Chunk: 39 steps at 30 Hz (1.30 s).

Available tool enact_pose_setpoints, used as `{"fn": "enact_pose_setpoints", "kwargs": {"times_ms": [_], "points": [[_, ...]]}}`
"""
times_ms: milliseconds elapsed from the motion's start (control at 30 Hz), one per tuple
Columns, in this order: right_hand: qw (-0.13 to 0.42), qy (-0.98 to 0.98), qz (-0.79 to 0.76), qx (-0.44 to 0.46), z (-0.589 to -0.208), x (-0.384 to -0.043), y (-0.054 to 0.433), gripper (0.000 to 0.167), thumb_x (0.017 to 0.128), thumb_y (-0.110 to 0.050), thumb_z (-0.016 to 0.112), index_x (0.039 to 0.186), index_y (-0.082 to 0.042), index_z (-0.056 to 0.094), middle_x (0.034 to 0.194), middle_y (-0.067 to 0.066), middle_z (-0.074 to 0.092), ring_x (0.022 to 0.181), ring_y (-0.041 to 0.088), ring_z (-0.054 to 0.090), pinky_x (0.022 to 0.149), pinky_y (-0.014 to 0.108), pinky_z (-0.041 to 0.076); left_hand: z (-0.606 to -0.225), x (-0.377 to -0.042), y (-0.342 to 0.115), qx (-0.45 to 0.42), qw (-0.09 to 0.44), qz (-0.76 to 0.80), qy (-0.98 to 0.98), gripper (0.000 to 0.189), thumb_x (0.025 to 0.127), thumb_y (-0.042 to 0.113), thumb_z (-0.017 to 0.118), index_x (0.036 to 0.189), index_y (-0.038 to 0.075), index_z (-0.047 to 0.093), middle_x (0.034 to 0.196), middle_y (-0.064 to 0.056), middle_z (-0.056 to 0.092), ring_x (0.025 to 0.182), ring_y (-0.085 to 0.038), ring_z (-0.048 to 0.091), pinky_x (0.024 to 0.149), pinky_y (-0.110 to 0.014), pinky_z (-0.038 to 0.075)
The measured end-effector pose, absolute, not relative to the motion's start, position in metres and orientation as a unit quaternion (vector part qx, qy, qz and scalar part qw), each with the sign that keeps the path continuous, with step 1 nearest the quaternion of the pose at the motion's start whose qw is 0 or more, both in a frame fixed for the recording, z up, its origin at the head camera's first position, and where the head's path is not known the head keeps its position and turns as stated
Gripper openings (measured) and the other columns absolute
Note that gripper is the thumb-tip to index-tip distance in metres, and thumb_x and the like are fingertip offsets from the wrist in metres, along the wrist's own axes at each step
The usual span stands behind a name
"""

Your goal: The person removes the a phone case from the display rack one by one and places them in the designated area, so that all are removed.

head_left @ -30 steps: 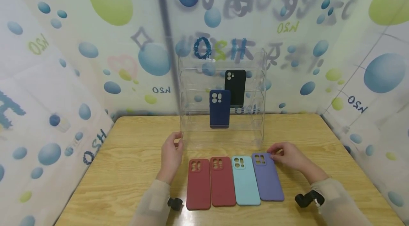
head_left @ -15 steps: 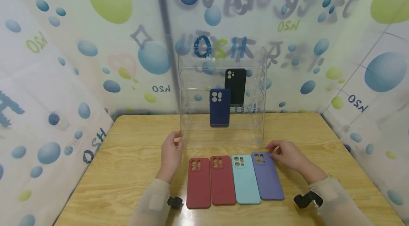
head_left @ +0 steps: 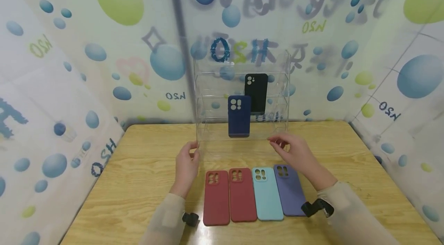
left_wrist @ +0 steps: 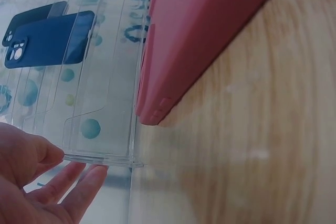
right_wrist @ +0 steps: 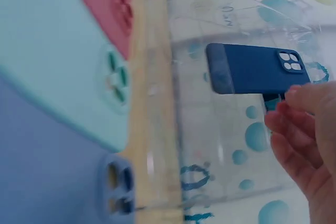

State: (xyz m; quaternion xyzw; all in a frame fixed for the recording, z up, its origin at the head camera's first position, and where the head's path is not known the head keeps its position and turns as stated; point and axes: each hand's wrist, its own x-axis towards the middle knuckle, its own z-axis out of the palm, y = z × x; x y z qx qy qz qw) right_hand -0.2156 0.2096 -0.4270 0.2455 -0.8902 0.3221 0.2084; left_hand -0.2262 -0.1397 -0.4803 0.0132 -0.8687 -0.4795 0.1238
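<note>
A clear acrylic display rack [head_left: 243, 146] stands on the table, holding a dark blue phone case [head_left: 239, 118] in front of a black phone case [head_left: 256, 93]. My left hand [head_left: 186, 166] pinches the rack's left side edge; the left wrist view shows thumb and fingers on either side of the panel. In front of the rack's right part, my right hand [head_left: 295, 152] hovers with bent fingers and nothing between them. Below lie two red phone cases [head_left: 216, 198] [head_left: 243, 195], a light blue case [head_left: 268, 195] and a purple case [head_left: 289, 191], partly covered by the right wrist.
The wooden table [head_left: 138, 175] meets patterned walls [head_left: 138, 64] at the back and sides. Black cameras [head_left: 190, 219] are strapped to both wrists.
My right hand has left the top of the purple case and moved up and to the left, toward the rack. The left hand stays at the rack's edge.
</note>
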Motion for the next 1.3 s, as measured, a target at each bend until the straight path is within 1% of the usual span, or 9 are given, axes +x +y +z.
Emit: {"fn": "enact_pose_setpoints", "kwargs": {"times_ms": [67, 133, 267, 500, 667, 833, 1033, 1200, 1300], "points": [[0.228, -0.887, 0.322, 0.239, -0.420, -0.224, 0.202, 0.020, 0.093, -0.006, 0.075, 0.113, -0.009, 0.076, 0.099, 0.004, 0.075, 0.080, 0.013, 0.068, 0.069, 0.038, 0.062, -0.480, -0.226, -0.140, 0.012, 0.124, -0.481, -0.868, 0.030, 0.105, 0.007, 0.056, 0.134, 0.006, 0.064, 0.130, -0.014, 0.067, 0.099, -0.029, 0.068, 0.065, -0.028, 0.055], [0.239, -0.887, 0.321, 0.232, -0.413, -0.232, 0.194, 0.023, 0.094, -0.007, 0.075, 0.117, -0.008, 0.074, 0.106, 0.007, 0.073, 0.086, 0.018, 0.071, 0.074, 0.040, 0.063, -0.479, -0.226, -0.140, 0.013, 0.123, -0.482, -0.868, 0.030, 0.105, 0.008, 0.056, 0.134, 0.006, 0.063, 0.131, -0.014, 0.067, 0.099, -0.029, 0.068, 0.064, -0.027, 0.055], [0.261, -0.884, 0.318, 0.221, -0.400, -0.245, 0.176, 0.032, 0.095, -0.006, 0.073, 0.126, -0.006, 0.070, 0.120, 0.012, 0.070, 0.096, 0.025, 0.072, 0.082, 0.044, 0.063, -0.480, -0.226, -0.139, 0.013, 0.126, -0.481, -0.867, 0.030, 0.105, 0.008, 0.056, 0.134, 0.006, 0.063, 0.131, -0.014, 0.067, 0.099, -0.029, 0.068, 0.064, -0.027, 0.055], [0.322, -0.877, 0.299, 0.193, -0.382, -0.270, 0.148, 0.033, 0.095, -0.003, 0.072, 0.128, -0.004, 0.069, 0.125, 0.014, 0.066, 0.099, 0.027, 0.070, 0.082, 0.042, 0.061, -0.484, -0.227, -0.138, 0.006, 0.127, -0.474, -0.872, 0.031, 0.104, 0.007, 0.056, 0.134, 0.005, 0.063, 0.130, -0.014, 0.067, 0.099, -0.029, 0.068, 0.066, -0.027, 0.056], [0.307, -0.886, 0.309, 0.159, -0.371, -0.284, 0.134, 0.036, 0.099, -0.009, 0.069, 0.134, -0.006, 0.066, 0.129, 0.014, 0.061, 0.103, 0.028, 0.067, 0.084, 0.042, 0.060, -0.484, -0.227, -0.138, 0.012, 0.135, -0.475, -0.869, 0.030, 0.104, 0.007, 0.057, 0.133, 0.007, 0.064, 0.129, -0.013, 0.068, 0.098, -0.029, 0.069, 0.066, -0.030, 0.057], [0.288, -0.896, 0.305, 0.147, -0.368, -0.295, 0.126, 0.037, 0.100, -0.010, 0.067, 0.137, -0.006, 0.064, 0.130, 0.016, 0.060, 0.102, 0.029, 0.068, 0.083, 0.041, 0.060, -0.484, -0.228, -0.140, 0.020, 0.137, -0.468, -0.873, 0.029, 0.105, 0.009, 0.056, 0.132, 0.008, 0.065, 0.129, -0.012, 0.068, 0.098, -0.028, 0.069, 0.073, -0.037, 0.059], [0.276, -0.884, 0.348, 0.146, -0.373, -0.300, 0.124, 0.035, 0.100, -0.008, 0.067, 0.135, -0.007, 0.065, 0.123, 0.014, 0.062, 0.094, 0.026, 0.069, 0.082, 0.038, 0.061, -0.485, -0.227, -0.141, 0.018, 0.140, -0.467, -0.873, 0.029, 0.105, 0.009, 0.055, 0.132, 0.008, 0.065, 0.129, -0.013, 0.068, 0.099, -0.029, 0.069, 0.074, -0.039, 0.060], [0.299, -0.859, 0.386, 0.157, -0.377, -0.295, 0.126, 0.027, 0.098, -0.006, 0.069, 0.125, -0.005, 0.069, 0.114, 0.013, 0.066, 0.089, 0.025, 0.069, 0.079, 0.039, 0.061, -0.484, -0.226, -0.142, 0.016, 0.140, -0.470, -0.871, 0.029, 0.105, 0.008, 0.055, 0.133, 0.007, 0.064, 0.129, -0.013, 0.068, 0.099, -0.029, 0.069, 0.074, -0.039, 0.060], [0.311, -0.848, 0.397, 0.162, -0.376, -0.289, 0.127, 0.023, 0.097, -0.005, 0.071, 0.120, -0.005, 0.070, 0.109, 0.012, 0.068, 0.087, 0.024, 0.070, 0.078, 0.038, 0.061, -0.484, -0.227, -0.141, 0.017, 0.135, -0.471, -0.871, 0.030, 0.105, 0.009, 0.056, 0.134, 0.007, 0.064, 0.130, -0.013, 0.068, 0.098, -0.028, 0.069, 0.070, -0.035, 0.059]]}}
